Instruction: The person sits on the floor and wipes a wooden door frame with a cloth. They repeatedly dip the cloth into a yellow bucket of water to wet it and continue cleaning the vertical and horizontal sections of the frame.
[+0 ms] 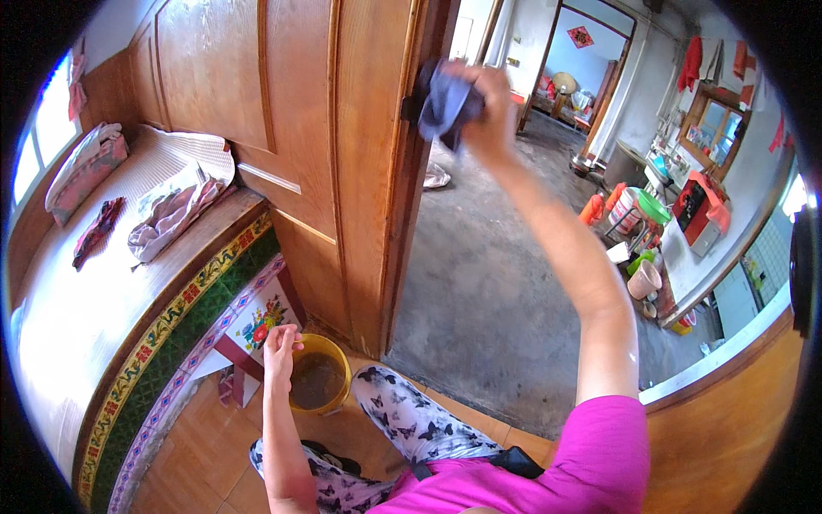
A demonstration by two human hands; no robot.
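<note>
Raised high, my right hand (490, 111) is closed round a dark blue cloth (447, 107), which is pressed to the edge of the brown wooden door frame (418, 163). Hand and cloth are somewhat blurred. Low on the left, my left hand (279, 351) has its fingers curled in, with nothing visible in them. It hovers beside the rim of a yellow bucket (348, 377), which holds murky brownish water (317, 381). Wood panelling (300, 94) runs left from the frame.
A raised platform (77, 343) with a tiled front curves along the left, bearing crumpled cloths (175, 214) and a folded bundle (86, 171). Through the doorway lies a grey concrete floor (488, 283). Buckets, a green basin (652, 207) and a red box (698, 206) stand at right.
</note>
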